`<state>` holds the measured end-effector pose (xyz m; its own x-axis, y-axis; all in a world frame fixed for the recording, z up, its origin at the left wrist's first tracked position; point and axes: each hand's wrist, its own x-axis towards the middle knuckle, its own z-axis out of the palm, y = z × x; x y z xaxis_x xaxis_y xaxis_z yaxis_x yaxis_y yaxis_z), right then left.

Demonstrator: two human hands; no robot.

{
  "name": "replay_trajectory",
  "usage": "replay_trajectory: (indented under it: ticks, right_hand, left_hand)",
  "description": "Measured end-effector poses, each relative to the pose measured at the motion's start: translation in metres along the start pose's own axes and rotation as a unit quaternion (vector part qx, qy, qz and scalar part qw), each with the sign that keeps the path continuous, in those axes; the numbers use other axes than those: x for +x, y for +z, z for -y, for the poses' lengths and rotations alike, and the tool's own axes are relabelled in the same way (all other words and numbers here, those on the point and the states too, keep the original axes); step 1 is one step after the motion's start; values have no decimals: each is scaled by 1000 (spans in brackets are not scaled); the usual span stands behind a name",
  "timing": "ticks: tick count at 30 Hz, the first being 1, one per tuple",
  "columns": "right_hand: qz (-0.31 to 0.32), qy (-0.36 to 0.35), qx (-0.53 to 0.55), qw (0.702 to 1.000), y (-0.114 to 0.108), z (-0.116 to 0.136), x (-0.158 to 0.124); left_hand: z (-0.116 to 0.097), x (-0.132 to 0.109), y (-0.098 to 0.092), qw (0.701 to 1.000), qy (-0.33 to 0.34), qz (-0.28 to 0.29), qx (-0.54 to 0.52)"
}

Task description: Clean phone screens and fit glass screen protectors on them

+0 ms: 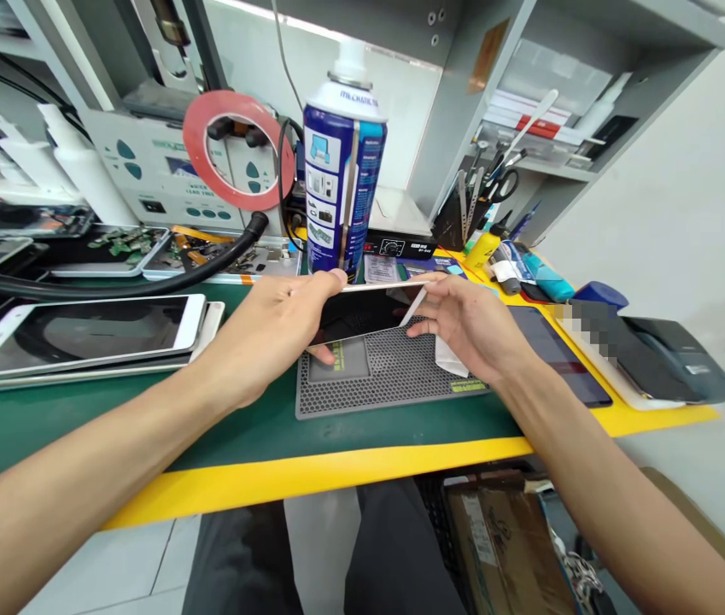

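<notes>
A smartphone [362, 314] with a dark screen and a white edge is held tilted above a grey honeycomb mat [394, 380]. My left hand [272, 329] grips its left end, thumb along the top edge and fingers beneath. At the other end, the fingers of my right hand [468, 320] are closed on the phone's white right edge. Below my right hand lies a small white piece of paper or cloth [452, 357], partly hidden by that hand. Directly behind the phone stands a blue spray can [344, 171] with a white cap.
To the left, a white phone [99, 335] rests on another device, with a black hose [208, 272] behind. A roll of red tape [195, 128] leans against a soldering station [144, 162]. A tablet-like panel [558, 354] and dark devices [657, 354] lie right. Shelves [541, 166] rise behind.
</notes>
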<state>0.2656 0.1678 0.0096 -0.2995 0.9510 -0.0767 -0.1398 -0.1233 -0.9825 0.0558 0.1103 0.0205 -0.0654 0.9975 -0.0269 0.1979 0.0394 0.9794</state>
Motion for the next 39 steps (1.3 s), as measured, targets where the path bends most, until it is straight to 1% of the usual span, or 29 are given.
replay_trajectory:
  ticks: [8, 14, 18, 21, 28, 34, 39]
  right_hand:
    - [-10, -18, 51, 998, 7, -6, -3]
    - [-16, -43, 47, 998, 8, -6, -5]
    - [-28, -55, 43, 997, 8, -7, -6]
    - [-23, -59, 40, 997, 7, -8, -6]
    - [-17, -57, 37, 998, 4, -8, -7]
    - [-12, -58, 32, 998, 4, -9, -8]
    - [-6, -57, 33, 998, 2, -12, -8]
  left_hand:
    - [-1, -3, -1, 1000, 9, 21, 21]
    - [-4, -6, -2, 996, 35, 28, 72]
    - [-5, -7, -3, 994, 48, 27, 91]
    - [-6, -8, -3, 993, 58, 23, 99]
    - [-8, -10, -3, 993, 64, 27, 93]
    - [-8, -10, -5, 994, 64, 51, 73]
    - [-7, -10, -5, 994, 62, 59, 75]
